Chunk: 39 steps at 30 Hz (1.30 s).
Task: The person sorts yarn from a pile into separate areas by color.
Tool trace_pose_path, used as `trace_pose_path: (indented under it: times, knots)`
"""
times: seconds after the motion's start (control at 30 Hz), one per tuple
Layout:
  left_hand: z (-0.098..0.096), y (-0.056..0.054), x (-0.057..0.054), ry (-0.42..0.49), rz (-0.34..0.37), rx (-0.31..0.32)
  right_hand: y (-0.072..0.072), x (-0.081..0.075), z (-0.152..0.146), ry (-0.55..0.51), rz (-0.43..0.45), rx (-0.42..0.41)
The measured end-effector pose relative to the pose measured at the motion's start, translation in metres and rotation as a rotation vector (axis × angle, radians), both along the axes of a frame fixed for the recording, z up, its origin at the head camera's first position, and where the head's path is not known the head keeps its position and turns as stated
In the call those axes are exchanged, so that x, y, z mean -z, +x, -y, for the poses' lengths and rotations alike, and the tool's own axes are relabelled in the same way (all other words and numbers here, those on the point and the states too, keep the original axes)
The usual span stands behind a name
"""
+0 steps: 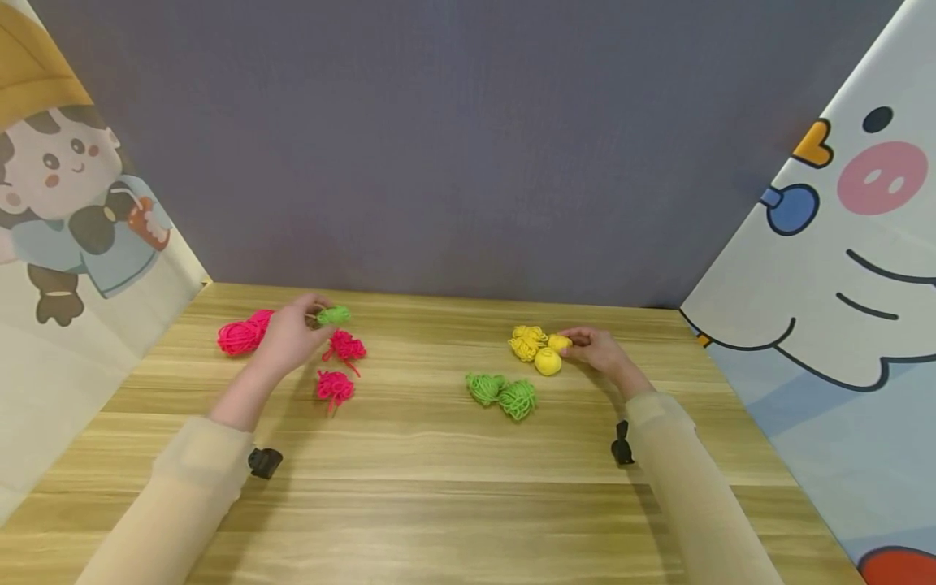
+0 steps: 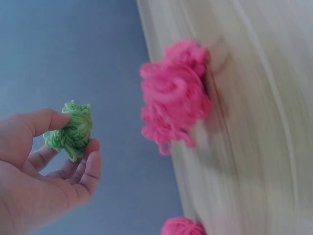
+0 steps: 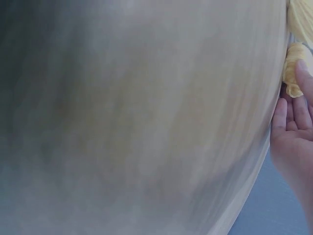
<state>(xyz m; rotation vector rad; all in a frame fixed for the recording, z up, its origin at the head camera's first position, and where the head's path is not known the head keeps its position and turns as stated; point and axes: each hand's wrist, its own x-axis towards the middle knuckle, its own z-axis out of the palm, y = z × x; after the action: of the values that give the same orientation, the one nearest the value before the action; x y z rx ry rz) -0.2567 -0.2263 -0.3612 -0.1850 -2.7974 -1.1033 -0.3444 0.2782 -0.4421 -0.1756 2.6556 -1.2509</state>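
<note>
My left hand (image 1: 292, 327) pinches a small green yarn ball (image 2: 78, 129) between thumb and fingers, held above the table at the back left. Below and around that hand lie pink yarn balls: larger ones (image 1: 241, 336) to its left, and two small ones (image 1: 335, 387) with loose ends to its right. On the right side, my right hand (image 1: 595, 349) holds a yellow yarn ball (image 1: 559, 342) by thumb and fingertips, low at the edge of a yellow cluster. Its neighbours are a smooth yellow ball (image 1: 548, 361) and looser yellow yarn (image 1: 526, 343).
Two green yarn balls (image 1: 501, 396) lie side by side in front of the yellow group. A grey panel (image 1: 453, 146) rises behind the wooden table (image 1: 409, 504). Printed cartoon panels stand at left and right. Each wrist carries a small black device (image 1: 265, 462).
</note>
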Motion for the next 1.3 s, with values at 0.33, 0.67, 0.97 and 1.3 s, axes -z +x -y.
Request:
trace_pose_path:
  times: [0.33, 0.67, 0.97, 1.3]
  knots:
    - [-0.022, 0.015, -0.010, 0.032, -0.074, 0.012, 0.000, 0.001, 0.001, -0.002, -0.022, -0.011]
    - [-0.050, 0.029, -0.015, 0.069, -0.198, 0.025, -0.001, 0.001, 0.000, 0.009, -0.010, -0.009]
    - [-0.075, 0.043, -0.017, 0.174, -0.307, 0.052, 0.001, 0.000, 0.001, 0.014, -0.006, -0.011]
    - [-0.106, 0.053, -0.012, 0.251, -0.332, 0.092, 0.003, -0.001, 0.001, 0.008, -0.018, -0.021]
